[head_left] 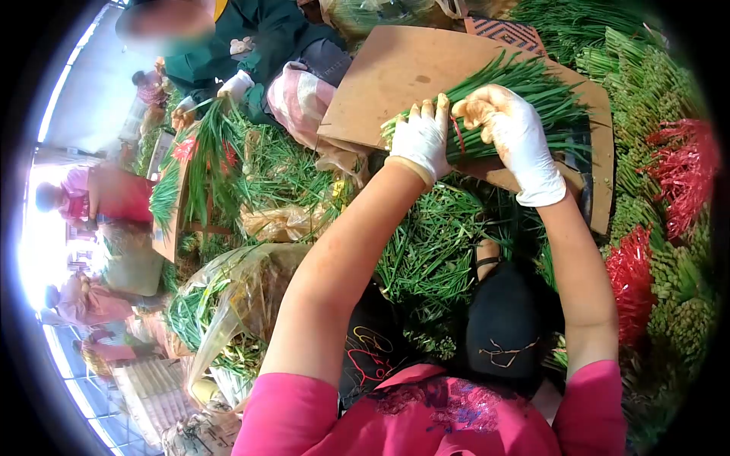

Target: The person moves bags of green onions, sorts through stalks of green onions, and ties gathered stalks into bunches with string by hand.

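A bunch of long green stalks (525, 99) lies across the brown board (395, 68), its pale ends to the left and leafy tips to the right. My left hand (423, 135), in a white glove, presses on the bunch near the pale ends, with its fingers over the stalks. A thin red tie (458, 135) crosses the bunch between my hands. My right hand (508, 125), in a soiled white glove, is over the bunch just right of the tie. Its fingers are curled together; whether they pinch the tie's end is too small to tell.
Stacked green bunches (646, 114) and red strips (630, 281) line the right side. Loose greens (433, 251) cover the ground below the board. A plastic bag of greens (243, 296) stands at lower left. A co-worker (251, 45) holds stalks at upper left; several people are farther left.
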The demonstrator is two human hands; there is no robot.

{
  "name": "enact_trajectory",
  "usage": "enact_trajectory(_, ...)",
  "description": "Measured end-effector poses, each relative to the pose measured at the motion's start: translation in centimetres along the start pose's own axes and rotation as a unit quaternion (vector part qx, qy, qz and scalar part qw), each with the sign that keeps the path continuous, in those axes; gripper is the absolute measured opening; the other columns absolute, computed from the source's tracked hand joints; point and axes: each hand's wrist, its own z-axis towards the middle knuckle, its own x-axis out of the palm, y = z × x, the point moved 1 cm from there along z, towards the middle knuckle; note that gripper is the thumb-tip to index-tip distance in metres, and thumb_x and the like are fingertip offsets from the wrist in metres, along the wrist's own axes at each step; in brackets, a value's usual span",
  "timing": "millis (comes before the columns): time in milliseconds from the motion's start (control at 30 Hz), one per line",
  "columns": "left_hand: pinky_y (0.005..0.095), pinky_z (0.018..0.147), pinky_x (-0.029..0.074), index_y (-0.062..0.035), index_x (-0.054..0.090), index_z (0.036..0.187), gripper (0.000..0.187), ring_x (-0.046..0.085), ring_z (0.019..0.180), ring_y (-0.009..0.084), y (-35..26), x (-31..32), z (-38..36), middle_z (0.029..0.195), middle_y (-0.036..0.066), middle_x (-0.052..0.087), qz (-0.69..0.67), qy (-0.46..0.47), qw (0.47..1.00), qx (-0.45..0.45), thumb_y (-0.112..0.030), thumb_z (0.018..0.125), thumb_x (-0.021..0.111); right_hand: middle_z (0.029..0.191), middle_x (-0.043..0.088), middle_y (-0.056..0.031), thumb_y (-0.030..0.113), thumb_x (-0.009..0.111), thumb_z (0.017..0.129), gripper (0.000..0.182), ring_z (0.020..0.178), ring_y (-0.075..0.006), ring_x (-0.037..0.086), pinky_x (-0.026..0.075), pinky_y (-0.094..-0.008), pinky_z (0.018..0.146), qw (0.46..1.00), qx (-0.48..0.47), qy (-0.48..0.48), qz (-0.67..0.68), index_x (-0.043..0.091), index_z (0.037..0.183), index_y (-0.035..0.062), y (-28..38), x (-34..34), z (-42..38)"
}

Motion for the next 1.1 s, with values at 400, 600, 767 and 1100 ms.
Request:
enact_trajectory(400, 0.0428, 0.102, 0.027, 0.0033, 0.023, 0.132, 0.099, 0.033, 0.123, 0.0353, 0.1, 1.9, -0.3, 0.131, 0.023, 0.033, -0.066, -0.080, 0.995, -0.004, -0.034, 0.056, 0.075, 0.061, 0.050, 0.0036, 0.016, 0.060, 0.079, 0.012, 0.053, -0.0038, 0.038, 0.030, -0.0213, 0.046, 0.977, 0.199, -0.004, 0.076, 0.061, 0.080, 0.0038, -4.4, 3.2, 0.9)
enact_trajectory(600, 0.0470, 0.101, 0.025, 0.0030, 0.016, 0.135, 0.104, 0.030, 0.124, 0.0363, 0.3, 0.8, -0.2, 0.133, 0.023, 0.030, -0.031, 0.003, 0.999, -0.016, -0.034, 0.056, 0.073, 0.067, 0.047, 0.0022, 0.005, 0.054, 0.082, 0.008, 0.055, -0.0051, 0.039, 0.032, -0.0209, 0.048, 0.998, 0.058, -0.008, 0.039, 0.056, 0.076, 0.0017, -8.1, 3.7, 2.5)
enact_trajectory(767, 0.0468, 0.101, 0.025, 0.0045, 0.015, 0.135, 0.108, 0.030, 0.125, 0.0361, 0.3, -0.3, -0.7, 0.134, 0.022, 0.029, -0.061, 0.014, 0.998, -0.029, -0.034, 0.053, 0.074, 0.063, 0.042, 0.0039, 0.007, 0.051, 0.085, 0.010, 0.058, -0.0039, 0.036, 0.031, -0.0183, 0.052, 0.993, 0.069, 0.059, 0.080, 0.052, 0.076, 0.0030, -9.5, 4.2, 3.5)
enact_trajectory(1100, 0.0394, 0.093, 0.033, 0.0092, 0.026, 0.129, 0.106, 0.046, 0.106, 0.0267, 1.2, 0.7, -0.2, 0.110, 0.016, 0.048, -0.068, -0.004, 0.998, -0.003, -0.039, 0.048, 0.075, 0.065, 0.038, 0.0078, 0.027, 0.052, 0.084, 0.020, 0.051, 0.0001, 0.024, 0.016, -0.0164, 0.042, 0.945, 0.213, 0.180, 0.169, 0.048, 0.072, 0.0118, -6.3, 1.3, -2.3)
